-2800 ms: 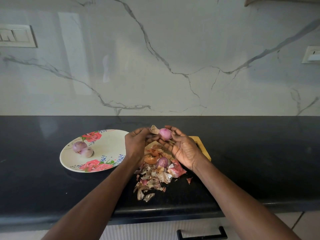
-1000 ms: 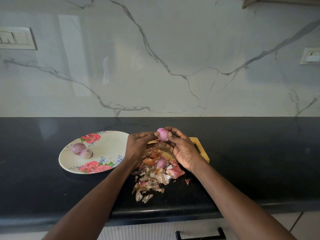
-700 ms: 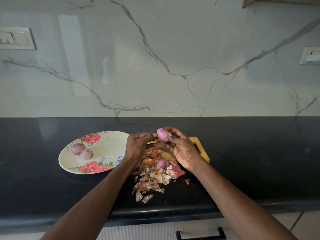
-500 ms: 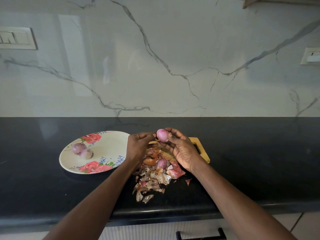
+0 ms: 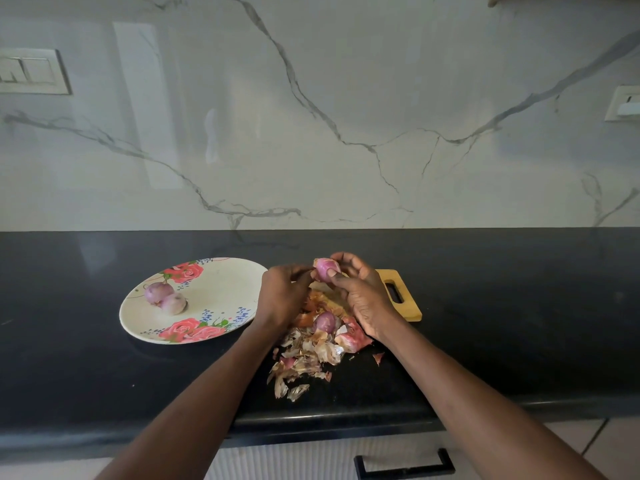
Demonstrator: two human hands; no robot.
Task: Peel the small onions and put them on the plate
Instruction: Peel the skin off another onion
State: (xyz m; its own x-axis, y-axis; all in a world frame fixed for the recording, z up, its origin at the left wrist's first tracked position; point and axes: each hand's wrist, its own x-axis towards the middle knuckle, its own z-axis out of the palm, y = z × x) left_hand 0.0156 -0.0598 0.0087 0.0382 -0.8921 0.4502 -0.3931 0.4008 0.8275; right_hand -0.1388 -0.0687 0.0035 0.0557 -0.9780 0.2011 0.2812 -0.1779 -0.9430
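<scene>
**Onion in both hands, plate off to the left**

We hold a small onion [image 5: 325, 269] above the far end of the cutting board [image 5: 401, 295], near the middle of the table [image 5: 519, 306]. Our right hand [image 5: 360, 292] curls round it from the right and below, thumb pressed on its near face; our left hand [image 5: 282, 292] meets it from the left, fingertips [image 5: 304, 271] pinching at a pale flap of skin that clings to its upper left side. The onion's long axis looks tilted up and toward the left, though the fingers hide its ends.

The plate [image 5: 221, 271] lies to the left of the hands, just beside the left wrist, toward the table's left edge, with two peeled onions [image 5: 165, 297] touching each other on its left part. The left hand is the nearer one to it, so we judge the drop-off would run leftward once the flap is off.

One more onion [image 5: 325, 321] sits in the heap of peels [image 5: 311, 348] below the hands, toward the table's near edge.
</scene>
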